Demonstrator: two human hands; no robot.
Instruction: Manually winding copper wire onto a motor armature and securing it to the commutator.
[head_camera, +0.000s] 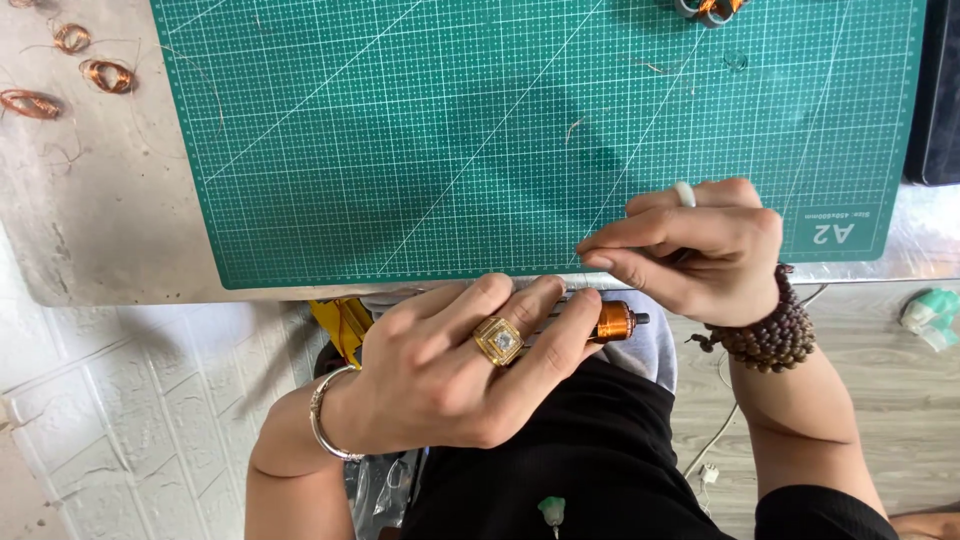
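My left hand, with a gold ring and a silver bangle, is closed around a small motor rotor wound with copper wire; only its orange end and short shaft stick out past my fingers. My right hand, wearing a white ring and a brown bead bracelet, hovers just above the rotor with thumb and forefinger pinched together. Whether a thin wire runs between those fingertips is too fine to tell. Both hands sit at the near edge of the green cutting mat.
Copper wire coils lie on the grey tabletop left of the mat. A part with copper winding sits at the mat's far edge. A black object stands at right. A yellow thing hangs below the table edge.
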